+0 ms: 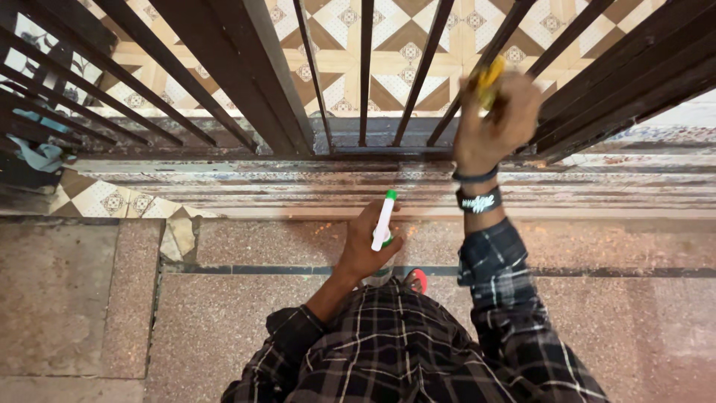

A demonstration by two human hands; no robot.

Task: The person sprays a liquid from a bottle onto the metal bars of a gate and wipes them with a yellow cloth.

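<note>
My right hand is raised against a dark metal gate bar and is closed on a yellow cloth, which presses on the bar. Two dark bands sit on that wrist. My left hand hangs low in front of me, gripping a spray bottle with a white neck and green tip pointing up toward the gate. Both sleeves are dark plaid.
The dark barred gate spans the top of the view above a worn stone threshold. Patterned tiles lie beyond it. Speckled stone slabs cover the floor. A blue-grey rag hangs at the left. A red shoe tip shows below.
</note>
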